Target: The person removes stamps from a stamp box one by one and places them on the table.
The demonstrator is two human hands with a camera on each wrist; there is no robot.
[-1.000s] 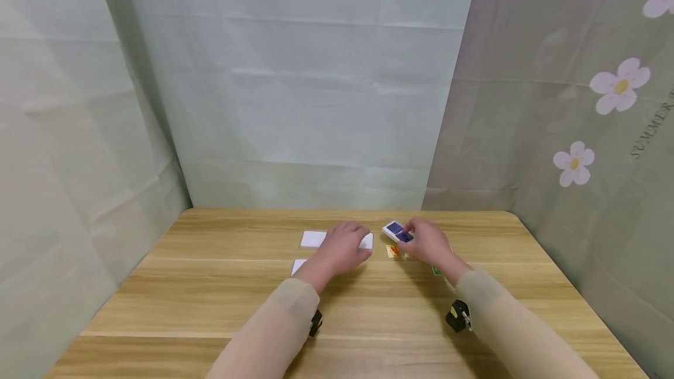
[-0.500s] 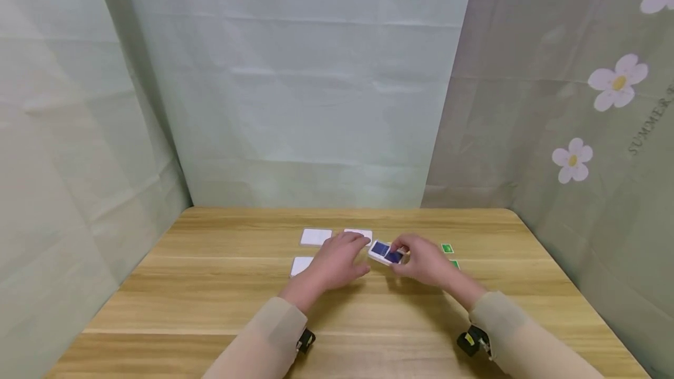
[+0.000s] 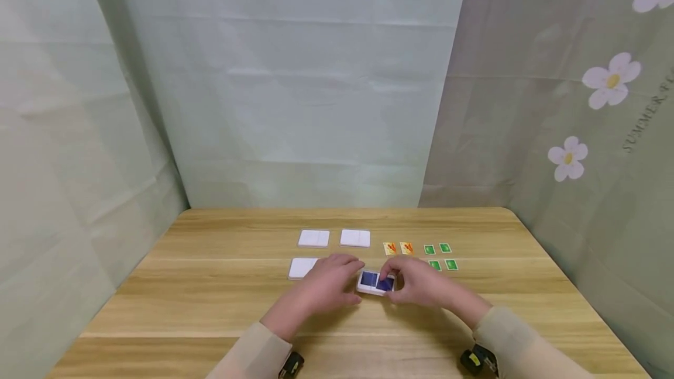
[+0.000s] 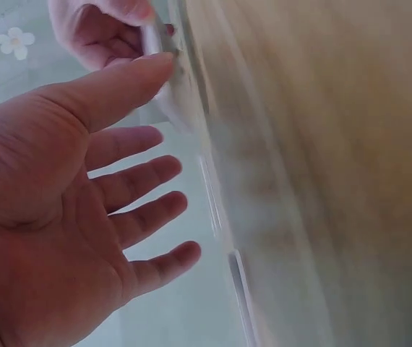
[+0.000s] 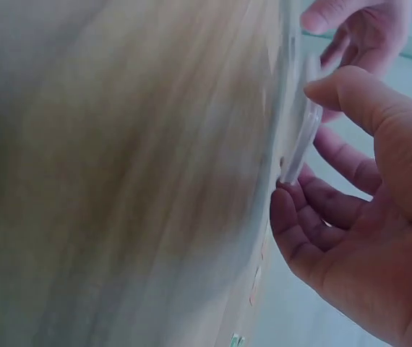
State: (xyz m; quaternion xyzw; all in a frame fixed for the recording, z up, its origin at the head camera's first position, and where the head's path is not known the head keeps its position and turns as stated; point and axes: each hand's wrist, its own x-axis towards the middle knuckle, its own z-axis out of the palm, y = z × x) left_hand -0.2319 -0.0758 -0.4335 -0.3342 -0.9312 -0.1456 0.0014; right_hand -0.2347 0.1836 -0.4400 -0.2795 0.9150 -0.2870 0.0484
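My right hand [image 3: 418,281] grips the right end of a flat white case [image 3: 368,289] with two dark blue squares on top. In the right wrist view the thumb and fingers pinch the case [image 5: 307,134] by its edges, tilted close over the table. My left hand [image 3: 329,284] is beside the case's left end, its fingers extended and spread in the left wrist view. Behind them lie two white flat rectangles [image 3: 313,238], and another white rectangle [image 3: 301,268] is partly hidden by the left hand.
Two small orange-yellow picture cards [image 3: 406,248] lie behind the right hand. Several small green cards [image 3: 445,248] lie to their right, one partly covered by the hand. The wooden table [image 3: 210,297] is enclosed by pale curtains [image 3: 316,104].
My right hand has brought the white case from the back of the table toward me and left, turning it nearly level. The left hand has drawn back too, uncovering white rectangles.
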